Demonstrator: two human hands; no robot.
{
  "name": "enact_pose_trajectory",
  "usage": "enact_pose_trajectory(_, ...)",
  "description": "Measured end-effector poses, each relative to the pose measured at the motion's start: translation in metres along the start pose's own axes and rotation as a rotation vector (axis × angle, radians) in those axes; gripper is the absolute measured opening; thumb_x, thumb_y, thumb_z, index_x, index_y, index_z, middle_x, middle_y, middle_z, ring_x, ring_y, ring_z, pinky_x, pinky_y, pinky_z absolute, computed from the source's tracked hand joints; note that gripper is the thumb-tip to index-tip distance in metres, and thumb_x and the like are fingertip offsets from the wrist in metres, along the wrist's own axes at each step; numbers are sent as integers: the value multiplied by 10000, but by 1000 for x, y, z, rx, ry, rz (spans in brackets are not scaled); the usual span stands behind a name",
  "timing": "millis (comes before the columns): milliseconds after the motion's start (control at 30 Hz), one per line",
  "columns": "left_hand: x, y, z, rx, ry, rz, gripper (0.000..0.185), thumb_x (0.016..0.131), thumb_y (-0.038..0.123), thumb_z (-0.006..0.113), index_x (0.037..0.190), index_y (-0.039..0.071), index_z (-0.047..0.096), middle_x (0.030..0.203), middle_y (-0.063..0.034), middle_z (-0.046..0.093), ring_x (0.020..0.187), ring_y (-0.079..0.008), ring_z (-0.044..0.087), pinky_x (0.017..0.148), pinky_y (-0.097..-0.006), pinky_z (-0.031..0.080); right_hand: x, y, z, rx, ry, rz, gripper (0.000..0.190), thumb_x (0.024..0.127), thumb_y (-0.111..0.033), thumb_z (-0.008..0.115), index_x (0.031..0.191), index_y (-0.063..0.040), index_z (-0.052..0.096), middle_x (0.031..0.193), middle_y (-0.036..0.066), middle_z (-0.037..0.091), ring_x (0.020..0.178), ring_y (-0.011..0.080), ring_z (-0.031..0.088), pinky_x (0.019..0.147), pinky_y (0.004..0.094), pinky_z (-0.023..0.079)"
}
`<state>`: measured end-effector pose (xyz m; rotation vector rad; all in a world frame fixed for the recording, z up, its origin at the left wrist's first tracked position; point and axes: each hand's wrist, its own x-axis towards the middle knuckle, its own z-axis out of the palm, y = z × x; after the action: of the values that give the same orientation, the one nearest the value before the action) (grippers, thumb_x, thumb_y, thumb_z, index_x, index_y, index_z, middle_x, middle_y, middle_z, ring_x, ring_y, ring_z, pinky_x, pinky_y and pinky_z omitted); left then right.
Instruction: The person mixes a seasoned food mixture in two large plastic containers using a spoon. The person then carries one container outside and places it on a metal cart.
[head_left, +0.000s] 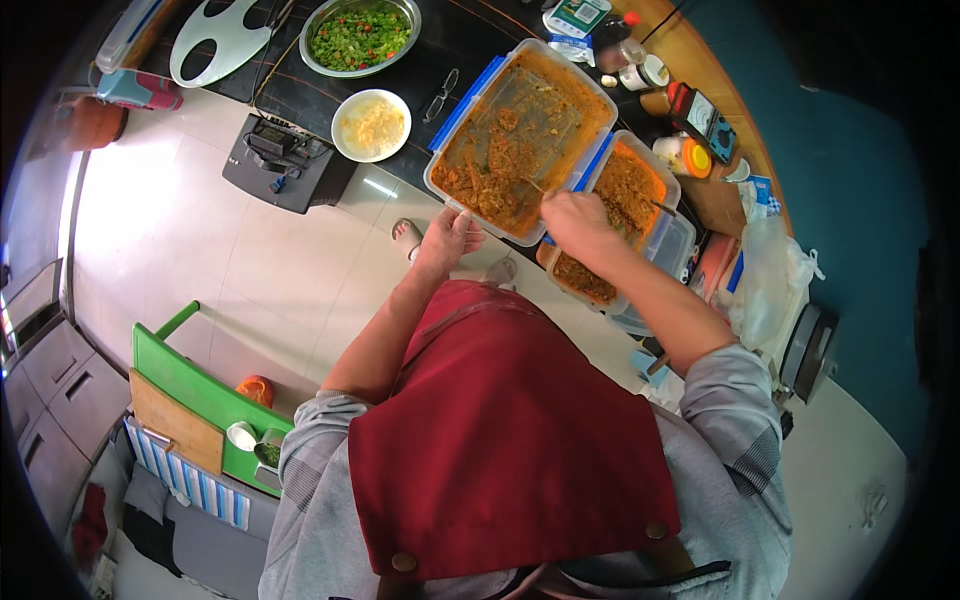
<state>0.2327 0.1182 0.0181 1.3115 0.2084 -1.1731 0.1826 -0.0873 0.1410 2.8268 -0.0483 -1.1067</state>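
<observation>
A large clear plastic food container (541, 86) with blue clips lies before me, its walls smeared with orange sauce and minced food gathered toward the near end. My left hand (448, 240) grips its near left corner from below. Over its right side, my right hand (579, 219) is closed around a thin utensil (534, 184) that reaches into the food; its far end is hard to make out. Beneath and beside my right forearm stands a smaller plastic container (630, 176) of similar orange-brown food, with a dark utensil handle (663, 208) across its rim.
A metal bowl of chopped greens (361, 37), a white bowl with pale mush (372, 125) and eyeglasses (441, 95) lie left on the black counter (450, 30). Jars (694, 157) and a multimeter (703, 120) line the right. A green stand (202, 379) is behind left.
</observation>
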Motion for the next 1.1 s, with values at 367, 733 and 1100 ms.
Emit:
enact_pose_trajectory(367,9,-6,-9,46,-106,-21,332,1052,307,449,1154,-2,515,1084,-118,644,939,-205,683,783,-320,574,26,-58,26,-72,100,-152,209,770,-74,659,947,11,732,934,163,723,907,275,717,667,385,591)
enact_pose_trajectory(733,-6,-12,-22,57,-38,-32,366,1030,318,471,1205,0,527,1086,-104,657,931,-189,673,811,-323,559,2,-6,-12,131,80,103,149,853,-49,609,948,21,699,881,173,733,817,289,730,675,406,580)
enact_pose_trajectory(1100,-65,-120,-144,-104,466,-29,328,966,308,534,1051,-9,526,976,-144,648,848,-225,669,730,-336,570,-18,18,40,167,216,13,136,856,-34,580,912,-4,700,848,184,700,833,339,705,676,451,563)
